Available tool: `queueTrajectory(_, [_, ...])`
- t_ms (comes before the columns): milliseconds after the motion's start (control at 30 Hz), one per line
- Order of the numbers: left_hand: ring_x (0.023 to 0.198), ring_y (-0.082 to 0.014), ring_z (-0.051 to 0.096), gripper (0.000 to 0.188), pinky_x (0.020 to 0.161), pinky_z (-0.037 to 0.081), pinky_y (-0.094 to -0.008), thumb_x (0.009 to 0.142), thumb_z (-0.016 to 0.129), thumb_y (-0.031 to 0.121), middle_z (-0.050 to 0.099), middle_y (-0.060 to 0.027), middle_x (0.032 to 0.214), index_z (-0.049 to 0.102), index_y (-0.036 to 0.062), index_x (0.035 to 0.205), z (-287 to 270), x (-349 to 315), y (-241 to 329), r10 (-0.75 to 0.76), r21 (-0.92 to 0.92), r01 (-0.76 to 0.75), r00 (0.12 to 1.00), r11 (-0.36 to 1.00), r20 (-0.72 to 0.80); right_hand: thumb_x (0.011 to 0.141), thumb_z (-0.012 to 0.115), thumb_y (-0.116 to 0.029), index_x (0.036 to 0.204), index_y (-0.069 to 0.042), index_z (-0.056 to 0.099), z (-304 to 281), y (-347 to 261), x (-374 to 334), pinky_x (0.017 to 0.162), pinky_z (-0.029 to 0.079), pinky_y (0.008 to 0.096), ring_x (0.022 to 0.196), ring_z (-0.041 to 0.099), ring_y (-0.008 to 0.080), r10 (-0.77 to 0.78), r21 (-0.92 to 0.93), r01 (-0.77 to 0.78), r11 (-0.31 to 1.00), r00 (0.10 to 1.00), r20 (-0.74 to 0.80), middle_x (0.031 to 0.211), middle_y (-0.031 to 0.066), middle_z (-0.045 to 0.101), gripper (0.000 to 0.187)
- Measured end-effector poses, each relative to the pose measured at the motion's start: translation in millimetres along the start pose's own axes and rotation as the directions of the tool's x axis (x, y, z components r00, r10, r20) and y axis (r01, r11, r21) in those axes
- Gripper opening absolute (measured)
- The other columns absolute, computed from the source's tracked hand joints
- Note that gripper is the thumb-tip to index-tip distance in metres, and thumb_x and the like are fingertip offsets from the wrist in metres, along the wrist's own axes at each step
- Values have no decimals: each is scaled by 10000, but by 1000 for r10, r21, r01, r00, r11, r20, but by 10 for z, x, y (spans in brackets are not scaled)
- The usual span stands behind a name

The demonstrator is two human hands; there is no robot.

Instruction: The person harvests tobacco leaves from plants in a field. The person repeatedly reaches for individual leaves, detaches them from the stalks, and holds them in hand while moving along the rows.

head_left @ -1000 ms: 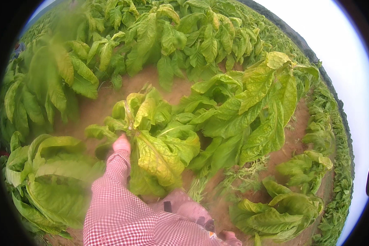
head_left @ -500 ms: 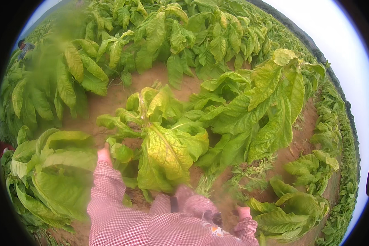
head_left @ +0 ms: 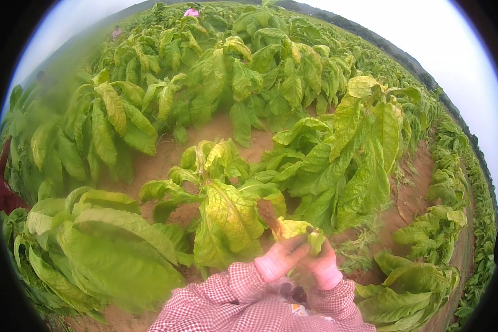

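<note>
My hands meet low in the middle, in front of my checked pink shirt. My left hand (head_left: 284, 258) is closed on a yellow-green tobacco leaf (head_left: 291, 227), with the fingers bent toward the other hand. Beside it my right hand (head_left: 322, 263) is closed on the same small leaf bundle, whose folded green end (head_left: 316, 239) stands up between the hands. How the fingertips grip it is partly hidden. Just beyond my hands and to the left stands a tobacco plant (head_left: 225, 213) with a broad, yellow-veined leaf.
A taller tobacco plant (head_left: 359, 146) leans at the right. Large green leaves (head_left: 105, 249) spread at the lower left, and more low leaves (head_left: 406, 288) at the lower right. Brown soil (head_left: 213, 128) shows between the rows. Far off is a person in pink (head_left: 192, 11). A dark red shape (head_left: 11, 188) is at the left edge.
My left hand has moved from the plant at the left to the middle. My right hand has come up to meet it, and a yellow-green leaf now shows between them. The view has tilted up.
</note>
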State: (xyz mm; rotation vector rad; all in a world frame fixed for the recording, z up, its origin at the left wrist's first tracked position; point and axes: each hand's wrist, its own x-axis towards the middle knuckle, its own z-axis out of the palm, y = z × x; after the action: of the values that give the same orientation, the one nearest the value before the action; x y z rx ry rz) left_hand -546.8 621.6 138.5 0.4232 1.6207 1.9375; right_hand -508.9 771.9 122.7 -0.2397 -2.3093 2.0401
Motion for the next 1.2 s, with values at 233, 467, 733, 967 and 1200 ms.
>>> queueTrajectory(233, [1043, -252, 577, 417, 910, 482, -327, 828, 602, 100, 557, -165, 1190, 501, 32, 1226, -617, 490, -2, 115, 339, 16, 925, 941, -361, 703, 682, 6, 1130, 31, 520, -529, 605, -308, 715, 519, 289, 858, 616, 198, 197, 173, -143, 974, 914, -356, 1005, 102, 621, 457])
queueTrajectory(467, [1253, -322, 375, 723, 1012, 360, -362, 737, 683, 169, 325, -210, 1385, 304, 26, 1336, -2270, 964, 124, 450, 712, 482, 556, 511, -699, 673, 680, 12, 1117, 47, 519, -1033, 853, -806, 626, 529, 300, 817, 629, 215, 407, 317, -266, 910, 712, -572, 973, 116, 629, 473])
queueTrajectory(733, [1060, -301, 565, 668, 906, 444, -377, 738, 676, 342, 586, -190, 1130, 391, -6, 1231, -2496, 1477, 340, 115, 591, 748, 587, 302, -801, 665, 732, -61, 1096, 23, 550, -878, 1084, -655, 768, 497, 292, 863, 622, 187, 312, 226, -219, 949, 744, -591, 965, 102, 648, 475])
queueTrajectory(967, [1036, -295, 575, 655, 893, 452, -364, 659, 734, 346, 590, -203, 1118, 515, -9, 1164, -2451, 1233, 389, 107, 707, 669, 705, 228, -701, 644, 702, -18, 1082, 39, 552, -839, 1047, -771, 613, 523, 284, 730, 624, 178, 267, 215, -167, 962, 735, -624, 900, 100, 641, 467])
queueTrajectory(1200, [928, -245, 620, 471, 815, 490, -326, 683, 727, 56, 636, -165, 999, 537, 24, 1114, -2569, 725, -536, 476, 798, 353, 658, 489, -583, 640, 721, -56, 1080, 43, 563, -764, 960, -788, 759, 494, 283, 857, 623, 199, 333, 240, -233, 942, 727, -601, 953, 120, 651, 478])
